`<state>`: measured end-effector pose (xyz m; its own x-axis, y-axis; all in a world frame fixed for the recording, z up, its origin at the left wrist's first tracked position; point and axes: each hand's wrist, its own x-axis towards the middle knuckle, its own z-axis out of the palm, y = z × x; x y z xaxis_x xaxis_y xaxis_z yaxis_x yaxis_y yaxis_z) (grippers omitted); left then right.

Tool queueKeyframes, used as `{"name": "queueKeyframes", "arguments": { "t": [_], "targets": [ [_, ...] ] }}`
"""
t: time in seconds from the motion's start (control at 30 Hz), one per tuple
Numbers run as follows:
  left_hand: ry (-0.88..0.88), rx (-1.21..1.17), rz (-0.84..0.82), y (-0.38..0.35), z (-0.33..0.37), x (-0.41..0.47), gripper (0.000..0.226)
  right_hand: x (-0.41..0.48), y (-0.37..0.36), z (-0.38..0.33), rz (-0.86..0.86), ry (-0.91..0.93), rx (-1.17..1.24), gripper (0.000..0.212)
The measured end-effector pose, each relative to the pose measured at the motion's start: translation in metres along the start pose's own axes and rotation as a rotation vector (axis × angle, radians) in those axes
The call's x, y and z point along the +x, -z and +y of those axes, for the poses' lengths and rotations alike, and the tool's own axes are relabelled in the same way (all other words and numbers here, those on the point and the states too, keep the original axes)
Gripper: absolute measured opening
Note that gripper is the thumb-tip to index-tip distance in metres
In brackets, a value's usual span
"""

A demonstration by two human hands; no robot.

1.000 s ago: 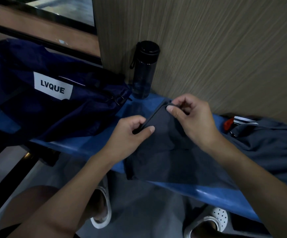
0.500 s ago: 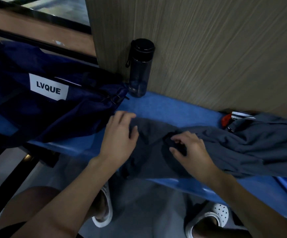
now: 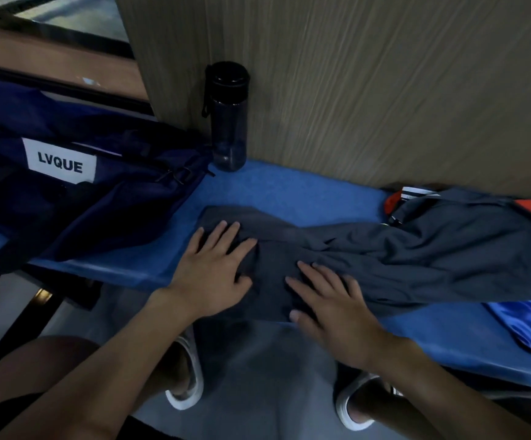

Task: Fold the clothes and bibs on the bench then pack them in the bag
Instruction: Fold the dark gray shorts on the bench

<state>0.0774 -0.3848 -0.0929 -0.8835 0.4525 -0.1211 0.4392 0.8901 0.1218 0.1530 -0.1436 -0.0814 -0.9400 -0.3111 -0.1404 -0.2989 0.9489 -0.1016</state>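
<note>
- Now: bag [image 3: 67, 201] at nine o'clock on bench [image 3: 289, 192].
- Left hand [image 3: 213, 271], fingers spread flat, pins the end of grey garment [image 3: 400, 258].
- Right hand [image 3: 330, 300], fingers straight and apart, presses alongside; best to sweep toward three o'clock, where cloth bunches.

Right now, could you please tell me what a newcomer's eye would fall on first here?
The left hand and right hand press flat, side by side, on a dark grey garment spread along the blue bench at centre. To their left lies the navy bag with its white LVQUE label, and a dark bottle stands upright by the wooden wall behind.
</note>
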Motion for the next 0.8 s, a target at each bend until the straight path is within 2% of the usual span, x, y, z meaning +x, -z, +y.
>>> {"name": "queueKeyframes", "arguments": {
  "t": [0.1, 0.23, 0.3, 0.4, 0.47, 0.53, 0.6, 0.67, 0.73, 0.8],
  "targets": [
    [0.018, -0.071, 0.123, 0.010, 0.019, 0.004, 0.075, 0.005, 0.019, 0.011, 0.167, -0.090, -0.043, 0.058],
    [0.011, -0.015, 0.059, -0.007, 0.033, 0.010, 0.071, 0.008, 0.007, 0.030, -0.018, -0.237, -0.099, 0.073],
    [0.006, 0.054, 0.049, -0.016, 0.027, 0.011, 0.071, 0.007, -0.001, 0.032, -0.097, -0.248, -0.079, 0.078],
    [-0.047, 0.104, 0.049, -0.017, 0.009, 0.015, 0.069, 0.009, -0.002, 0.020, -0.125, -0.274, -0.039, 0.082],
    [-0.077, 0.128, 0.023, -0.010, -0.008, 0.020, 0.070, 0.010, 0.001, 0.006, -0.157, -0.227, -0.041, 0.084],
    [-0.084, 0.144, 0.001, 0.000, -0.021, 0.022, 0.073, 0.010, 0.009, -0.003, -0.092, -0.155, -0.024, 0.082],
    [-0.075, 0.119, 0.025, 0.008, -0.019, 0.020, 0.076, 0.015, 0.022, 0.002, 0.126, -0.145, 0.030, 0.065],
    [-0.086, 0.059, 0.086, 0.008, -0.003, 0.018, 0.072, 0.024, 0.031, 0.023, 0.334, -0.196, -0.016, 0.047],
    [-0.104, 0.034, 0.103, -0.001, 0.011, 0.017, 0.066, 0.031, 0.039, 0.049, 0.290, -0.262, -0.083, 0.044],
    [-0.101, 0.066, 0.105, -0.015, 0.013, 0.017, 0.064, 0.036, 0.044, 0.071, 0.132, -0.319, -0.123, 0.053]
  ]
}}
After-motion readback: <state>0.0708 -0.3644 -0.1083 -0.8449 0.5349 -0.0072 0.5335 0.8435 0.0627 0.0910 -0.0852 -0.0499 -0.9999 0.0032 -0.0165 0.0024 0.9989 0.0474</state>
